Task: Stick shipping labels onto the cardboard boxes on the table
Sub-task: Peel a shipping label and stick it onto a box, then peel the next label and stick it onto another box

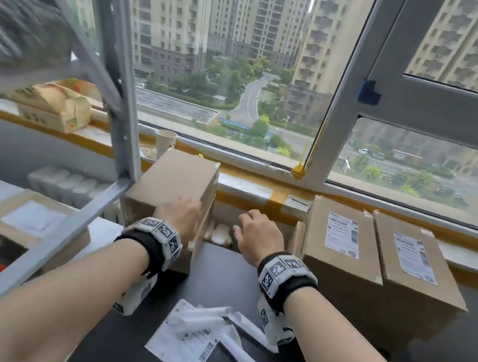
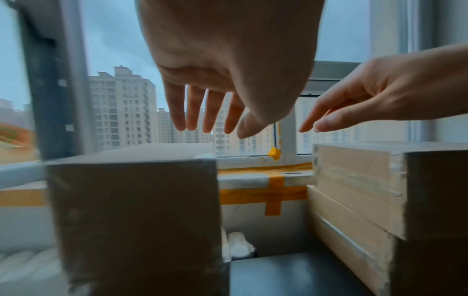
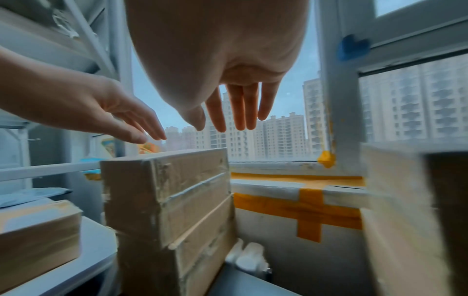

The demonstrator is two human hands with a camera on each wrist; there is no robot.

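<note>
A plain cardboard box [image 1: 173, 189] with no label stands at the back of the dark table [image 1: 216, 274], below the window. My left hand [image 1: 182, 215] hovers over its near right corner with straight fingers [image 2: 202, 112], apart from the box top [image 2: 134, 210]. My right hand [image 1: 254, 233] is open in the gap to the right of that box, fingers [image 3: 235, 112] straight and holding nothing. Two boxes with white labels [image 1: 342, 250] [image 1: 414, 271] stand side by side on the right. A loose shipping label [image 1: 183, 347] and peeled backing strips [image 1: 239, 331] lie near the front of the table.
A grey metal shelf frame [image 1: 122, 118] slants past the unlabelled box on its left. A paper cup [image 1: 165, 141] and a printed carton [image 1: 52, 107] sit on the window sill. A flatter labelled box [image 1: 27, 222] lies on the white surface at left. A white radiator [image 1: 68, 185] is behind.
</note>
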